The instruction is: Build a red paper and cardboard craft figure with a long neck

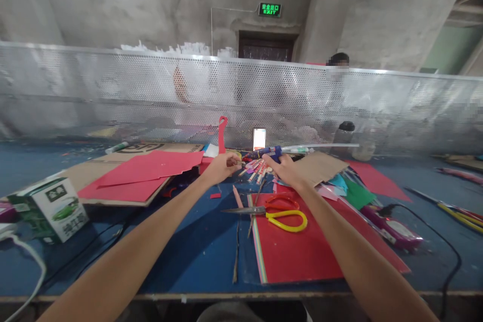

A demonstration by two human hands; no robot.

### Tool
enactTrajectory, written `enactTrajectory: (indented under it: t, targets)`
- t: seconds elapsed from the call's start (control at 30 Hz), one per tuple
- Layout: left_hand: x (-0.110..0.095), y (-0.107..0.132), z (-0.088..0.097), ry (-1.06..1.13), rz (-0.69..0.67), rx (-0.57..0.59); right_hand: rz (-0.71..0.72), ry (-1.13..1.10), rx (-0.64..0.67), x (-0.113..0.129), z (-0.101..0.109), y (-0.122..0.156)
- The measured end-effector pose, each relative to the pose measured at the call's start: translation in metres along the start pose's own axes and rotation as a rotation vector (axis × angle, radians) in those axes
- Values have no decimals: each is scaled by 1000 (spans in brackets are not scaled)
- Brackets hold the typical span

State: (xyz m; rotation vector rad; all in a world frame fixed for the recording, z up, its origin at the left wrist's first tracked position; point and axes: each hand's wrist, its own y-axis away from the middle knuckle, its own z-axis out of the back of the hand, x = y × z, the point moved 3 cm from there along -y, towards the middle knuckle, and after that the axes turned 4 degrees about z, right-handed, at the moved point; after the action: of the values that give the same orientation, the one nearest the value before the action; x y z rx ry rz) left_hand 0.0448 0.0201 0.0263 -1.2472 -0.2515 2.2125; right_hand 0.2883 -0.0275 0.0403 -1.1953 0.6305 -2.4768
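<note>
My right hand (284,168) is wrapped round a blue glue gun (274,152) at the back of the table, its nozzle pointing left. My left hand (223,167) is just left of the nozzle, thumb and fingers pinched together; what they hold is too small to make out. Below and between the hands lies a fan of thin printed sticks (258,171). A red strip with a looped top (222,133) stands up behind my left hand. Nearer me, scissors with red and yellow handles (264,212) lie open across a stack of red paper (298,256).
Red sheets (147,173) on cardboard and a milk carton (56,211) are at left. A lit phone (259,139) leans against the perforated metal screen (151,90). At right are a purple device (396,229), a black cable (453,241) and more scissors (453,209). A person (337,68) is behind the screen.
</note>
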Motion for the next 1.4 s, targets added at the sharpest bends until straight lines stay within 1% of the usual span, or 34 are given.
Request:
enactTrajectory:
  t: [0.2,0.37,0.53,0.67,0.77,0.9,1.03,1.13,1.23,1.33,1.4]
  targets:
    - [2,-4,3,131,33,-37,-39,-80,-8,-4,-2,-1]
    - [2,-7,6,206,44,-73,-40,-90,-6,-7,-2,-2]
    - [2,-6,8,226,76,-74,-24,-72,-14,-3,0,-1]
    - [1,-6,8,237,95,-99,-14,-56,-12,0,1,0]
    - [1,-5,11,259,121,-135,22,1,-6,-1,0,-1]
    - [1,-4,15,281,148,-154,64,83,5,-3,-1,-3]
    - [0,-3,18,237,132,-169,25,60,55,-3,-1,-3]
    - [2,-4,18,176,114,-164,-31,-29,66,-4,0,-2]
    - [9,-6,15,113,108,-141,-93,-146,61,-9,0,-3]
    - [19,-7,9,116,106,-50,-121,-217,48,-14,0,-6]
    - [21,-7,5,150,104,16,-143,-188,24,-16,1,-7]
